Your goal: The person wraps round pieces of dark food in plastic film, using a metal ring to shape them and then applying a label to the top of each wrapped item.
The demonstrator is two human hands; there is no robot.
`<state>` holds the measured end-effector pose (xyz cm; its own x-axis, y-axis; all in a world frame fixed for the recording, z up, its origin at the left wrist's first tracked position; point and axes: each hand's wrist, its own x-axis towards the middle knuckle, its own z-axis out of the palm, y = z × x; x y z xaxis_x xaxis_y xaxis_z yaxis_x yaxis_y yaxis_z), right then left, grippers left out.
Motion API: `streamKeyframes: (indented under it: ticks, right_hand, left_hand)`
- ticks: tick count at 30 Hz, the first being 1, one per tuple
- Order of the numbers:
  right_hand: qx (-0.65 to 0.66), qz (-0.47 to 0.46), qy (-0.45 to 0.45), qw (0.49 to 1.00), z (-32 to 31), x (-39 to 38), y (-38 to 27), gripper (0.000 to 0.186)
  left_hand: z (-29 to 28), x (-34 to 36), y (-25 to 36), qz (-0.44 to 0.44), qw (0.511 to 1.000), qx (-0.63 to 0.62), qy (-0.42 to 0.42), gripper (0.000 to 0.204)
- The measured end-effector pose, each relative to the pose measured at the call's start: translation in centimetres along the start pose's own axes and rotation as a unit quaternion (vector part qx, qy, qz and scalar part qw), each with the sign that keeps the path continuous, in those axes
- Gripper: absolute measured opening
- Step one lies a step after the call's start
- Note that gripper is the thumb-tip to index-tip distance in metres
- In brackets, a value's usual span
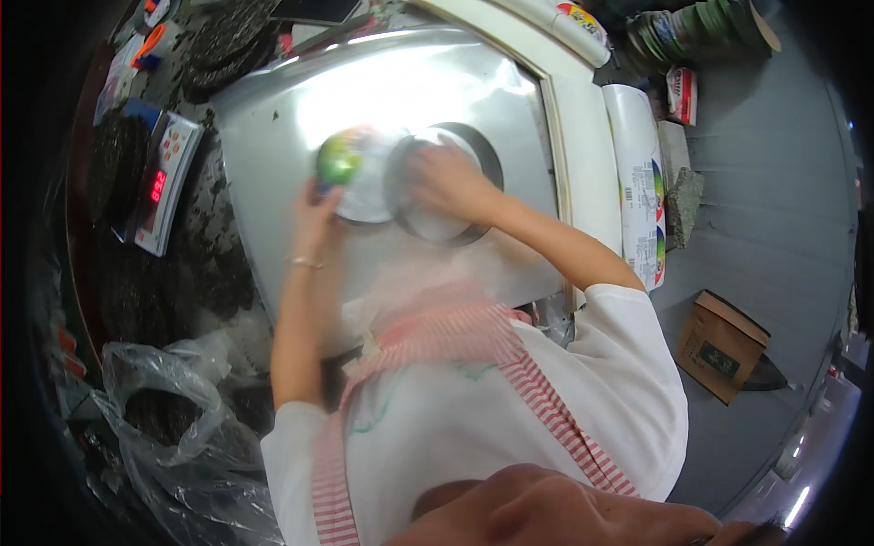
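Observation:
A white plastic bag (369, 196) with green and yellow print lies on the shiny metal sheet (391, 264) in front of me. My left hand (319, 217) is at its near left edge, blurred, with the fingers seeming closed on that edge. Right beside the bag, on its right, stands a round metal ring or shallow pan (460, 235). Over and partly inside it is my right hand (446, 182), its fingers smeared by motion. What lies under those fingers is hidden.
At the left, a scale (175, 187) with red lit digits stands beside dark round cakes (118, 168); more dark cakes (228, 45) lie farther back. A clear plastic bag (182, 432) is near left. Printed white rolls (635, 182) and a cardboard box (724, 341) are at right.

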<state>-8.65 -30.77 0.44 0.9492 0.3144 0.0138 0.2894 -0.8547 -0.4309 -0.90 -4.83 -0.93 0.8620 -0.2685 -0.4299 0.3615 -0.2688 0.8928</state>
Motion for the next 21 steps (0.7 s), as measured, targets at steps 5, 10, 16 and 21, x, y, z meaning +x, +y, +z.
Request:
streamKeyframes:
  ticks: [5,10,16,21]
  right_hand:
    - [0.124,0.216,0.334,0.909,-5.9,-2.6,15.2,0.025]
    - [0.144,0.477,0.501,0.707,-13.9,-5.7,37.5,0.039]
    - [0.454,0.439,0.179,0.754,-13.2,-4.6,36.5,0.035]
    - [-0.275,0.294,0.231,0.886,-11.3,-1.9,35.2,0.03]
  left_hand:
    - [-2.0,-1.5,1.7,0.286,0.922,0.133,0.223,0.039]
    - [-0.1,-2.9,-2.6,0.339,0.908,0.188,0.159,0.042]
    - [-2.2,-3.2,-6.9,-0.004,0.866,-0.494,0.075,0.052]
    - [0.1,-3.2,-2.7,-0.017,0.939,-0.33,0.093,0.053]
